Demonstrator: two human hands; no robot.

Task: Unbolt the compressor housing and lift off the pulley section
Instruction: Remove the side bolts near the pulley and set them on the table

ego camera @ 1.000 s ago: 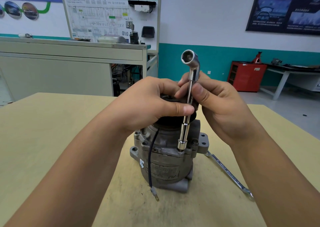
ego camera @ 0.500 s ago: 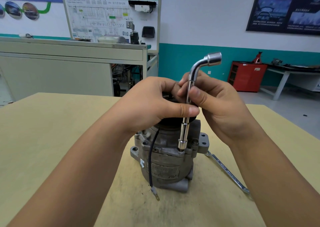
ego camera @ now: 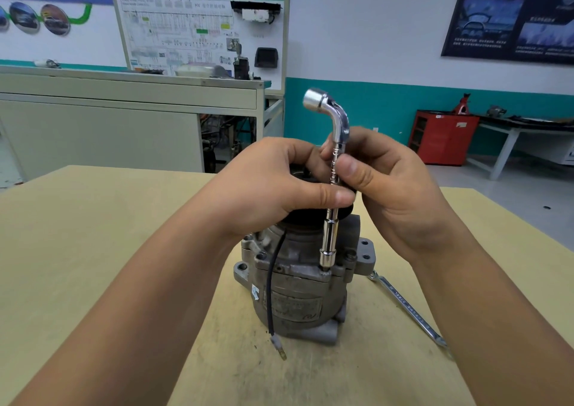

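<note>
Found the bent head of the L-shaped socket wrench swung round to point left, against right half a second ago. Found its lower socket seated at the same place on the flange of the compressor, and the compressor itself unshifted, upright mid-desk. Noted right hand pinching the wrench shaft between thumb and fingers. Noted left hand curled over the black pulley section on top, thumb tip against the shaft. Judged the compressor heavy, rigid cast metal, stable on its base. Judged the pulley section solid too, best taken by its rim with both hands and lifted straight up after removal of all housing bolts. Expect the thin chromed shaft to be slick under fingertips, fit only for spinning an already loose bolt. Logged a combination wrench flat on the desk just right of the housing, and a dark lead wire hanging down the front.
</note>
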